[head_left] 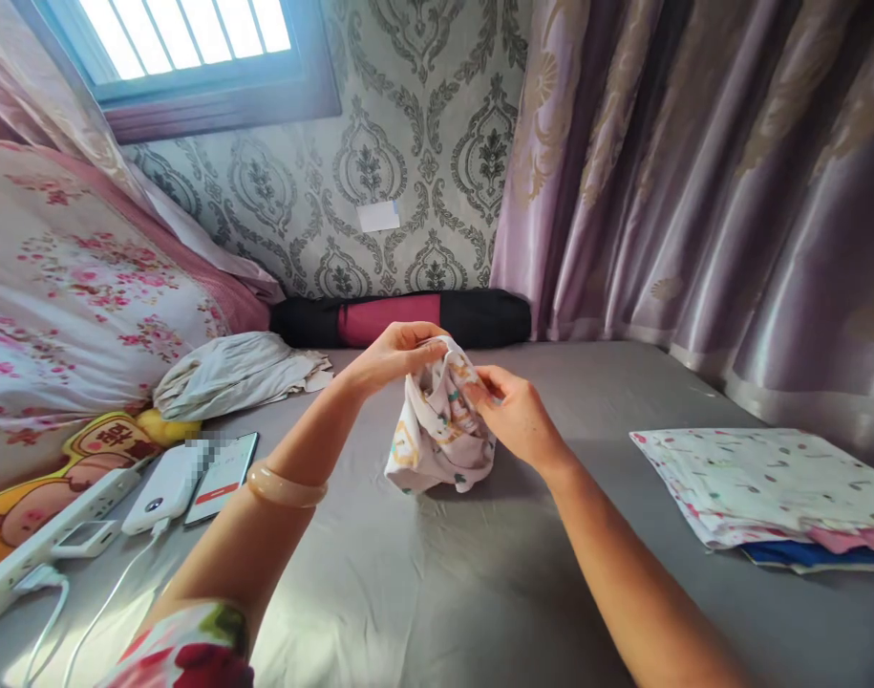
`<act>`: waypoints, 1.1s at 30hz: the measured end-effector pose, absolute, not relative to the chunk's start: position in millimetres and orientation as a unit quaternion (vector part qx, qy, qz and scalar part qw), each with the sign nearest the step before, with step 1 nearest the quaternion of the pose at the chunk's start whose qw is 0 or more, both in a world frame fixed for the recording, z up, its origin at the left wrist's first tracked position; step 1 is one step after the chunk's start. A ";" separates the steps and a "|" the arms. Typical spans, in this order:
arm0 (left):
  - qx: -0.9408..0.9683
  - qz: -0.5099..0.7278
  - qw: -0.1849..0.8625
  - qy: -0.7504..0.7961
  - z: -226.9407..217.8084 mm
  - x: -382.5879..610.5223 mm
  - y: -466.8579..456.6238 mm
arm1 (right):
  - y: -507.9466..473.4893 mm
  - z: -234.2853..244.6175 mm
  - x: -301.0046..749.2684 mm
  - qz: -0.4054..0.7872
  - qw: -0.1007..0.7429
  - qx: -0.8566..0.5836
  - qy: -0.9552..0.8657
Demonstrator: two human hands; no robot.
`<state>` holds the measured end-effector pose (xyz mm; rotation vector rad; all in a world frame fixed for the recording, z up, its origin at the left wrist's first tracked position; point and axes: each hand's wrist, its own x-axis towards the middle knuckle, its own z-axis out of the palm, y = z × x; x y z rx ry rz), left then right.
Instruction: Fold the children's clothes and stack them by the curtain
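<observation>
A small white printed garment (437, 430) hangs bunched above the grey bed sheet (422, 583), its lower edge touching the sheet. My left hand (394, 355) pinches its top edge from the left, fingers closed on the cloth. My right hand (517, 413) grips the garment's right side, thumb and fingers pressed into the fabric. A pale bangle (285, 485) sits on my left wrist.
Folded printed cloths (766, 483) are stacked at the right. A crumpled white cloth (228, 375) lies at the left, with a phone (222, 478), power bank (165, 487) and power strip (46, 545). A floral quilt (71, 296), black-and-red bolster (408, 317) and curtains (694, 172) border the bed.
</observation>
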<state>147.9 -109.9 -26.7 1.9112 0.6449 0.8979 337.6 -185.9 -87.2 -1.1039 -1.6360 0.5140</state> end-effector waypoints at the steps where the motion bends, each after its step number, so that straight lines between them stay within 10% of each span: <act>1: 0.783 0.368 0.420 0.275 -26.2 147.7 -110.1 | -185.9 -84.3 339.2 0.217 0.518 -0.469 -0.682; 11: 0.836 0.316 0.331 0.304 -56.6 158.8 -110.4 | -215.9 -49.5 380.1 0.275 0.495 -0.561 -0.604; 17: 0.790 0.304 0.400 0.351 -103.9 165.6 -111.4 | -206.2 -69.0 418.2 0.087 0.489 -0.662 -0.561; 23: 0.745 0.438 0.251 0.436 -114.7 196.4 -156.3 | -201.2 -73.5 433.4 0.002 0.474 -0.698 -0.537; 33: 0.819 0.288 0.178 0.462 -175.9 255.7 -188.6 | -207.3 -69.7 435.8 0.025 0.503 -0.687 -0.524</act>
